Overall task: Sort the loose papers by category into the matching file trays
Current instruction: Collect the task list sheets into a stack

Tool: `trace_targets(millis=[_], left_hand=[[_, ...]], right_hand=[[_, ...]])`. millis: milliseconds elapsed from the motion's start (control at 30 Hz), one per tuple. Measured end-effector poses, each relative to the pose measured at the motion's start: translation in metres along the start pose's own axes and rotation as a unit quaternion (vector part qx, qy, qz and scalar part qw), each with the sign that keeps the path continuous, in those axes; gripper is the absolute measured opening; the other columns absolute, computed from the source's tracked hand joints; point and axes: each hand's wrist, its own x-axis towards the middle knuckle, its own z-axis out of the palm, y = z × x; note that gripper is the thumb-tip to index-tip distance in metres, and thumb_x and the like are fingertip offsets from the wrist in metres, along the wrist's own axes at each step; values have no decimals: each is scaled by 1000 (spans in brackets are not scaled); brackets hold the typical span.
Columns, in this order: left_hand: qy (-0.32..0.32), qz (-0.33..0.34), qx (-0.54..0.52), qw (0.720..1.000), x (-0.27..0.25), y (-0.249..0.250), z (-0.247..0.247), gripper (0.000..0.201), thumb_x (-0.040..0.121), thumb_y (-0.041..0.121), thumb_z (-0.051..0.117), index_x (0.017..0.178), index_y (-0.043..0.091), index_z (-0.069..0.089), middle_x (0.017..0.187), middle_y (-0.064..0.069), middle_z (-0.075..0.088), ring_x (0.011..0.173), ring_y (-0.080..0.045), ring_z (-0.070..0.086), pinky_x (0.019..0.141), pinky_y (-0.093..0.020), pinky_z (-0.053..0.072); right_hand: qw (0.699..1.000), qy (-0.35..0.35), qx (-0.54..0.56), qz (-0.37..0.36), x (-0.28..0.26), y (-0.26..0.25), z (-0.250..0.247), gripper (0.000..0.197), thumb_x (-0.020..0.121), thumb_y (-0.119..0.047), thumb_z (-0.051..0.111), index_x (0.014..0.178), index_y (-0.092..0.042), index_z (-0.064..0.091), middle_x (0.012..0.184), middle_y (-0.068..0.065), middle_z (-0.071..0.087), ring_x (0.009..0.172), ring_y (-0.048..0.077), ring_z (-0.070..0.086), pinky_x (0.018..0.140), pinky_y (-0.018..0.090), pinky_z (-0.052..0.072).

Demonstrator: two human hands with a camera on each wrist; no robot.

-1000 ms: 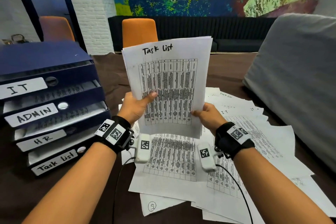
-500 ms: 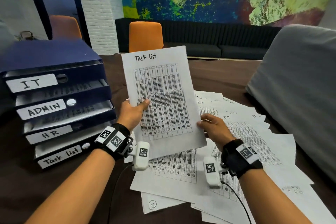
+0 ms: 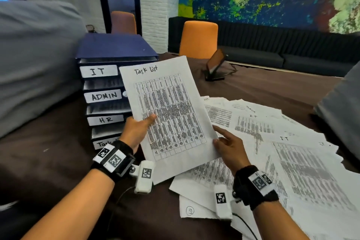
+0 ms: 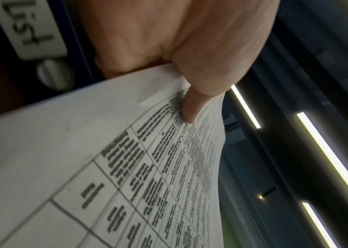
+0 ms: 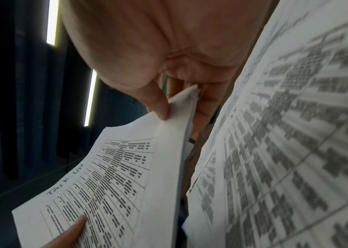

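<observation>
Left hand (image 3: 136,132) pinches "Task List" sheet (image 3: 169,115) at its left edge, thumb on printed face, fingers behind. Right hand (image 3: 230,147) pinches sheet's lower right corner between thumb and fingers. Sheet held tilted above tabletop, in front of stacked blue file trays (image 3: 109,91) near left edge; labels IT, ADMIN, HR, lowest partly hidden. Loose papers (image 3: 282,152) fanned over right side of brown tabletop (image 3: 48,152).
</observation>
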Motion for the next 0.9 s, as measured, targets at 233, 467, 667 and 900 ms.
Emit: trace_targets(millis=[233, 467, 667, 900], left_hand=[[45, 69, 33, 996, -5, -4, -33, 39, 94, 14, 67, 128, 30, 58, 130, 2, 66, 119, -20, 62, 108, -49, 45], [44, 146, 76, 985, 3, 18, -54, 43, 95, 5, 62, 118, 41, 69, 132, 8, 64, 124, -17, 59, 108, -48, 46], [-14, 60, 77, 995, -6, 6, -50, 33, 96, 4, 59, 90, 28, 81, 112, 3, 75, 117, -21, 64, 109, -46, 45], [-41, 44, 147, 987, -29, 1, -39, 27, 96, 4, 59, 96, 23, 77, 106, 11, 70, 106, -7, 62, 94, -20, 45]], right_hand=[[998, -8, 65, 21, 9, 4, 25, 35, 94, 3, 57, 108, -27, 70, 97, 9, 75, 90, 27, 69, 79, 40, 56], [989, -41, 141, -23, 7, -30, 29, 33, 95, 5, 54, 110, -20, 71, 90, 8, 74, 76, 17, 67, 67, 33, 55], [992, -10, 124, -29, 6, -39, 15, 33, 90, 6, 53, 77, -15, 74, 86, 0, 69, 77, 15, 57, 56, 24, 45], [994, -42, 94, 18, -18, -24, 9, 32, 88, 7, 55, 73, -11, 76, 86, 7, 68, 79, 23, 57, 60, 29, 46]])
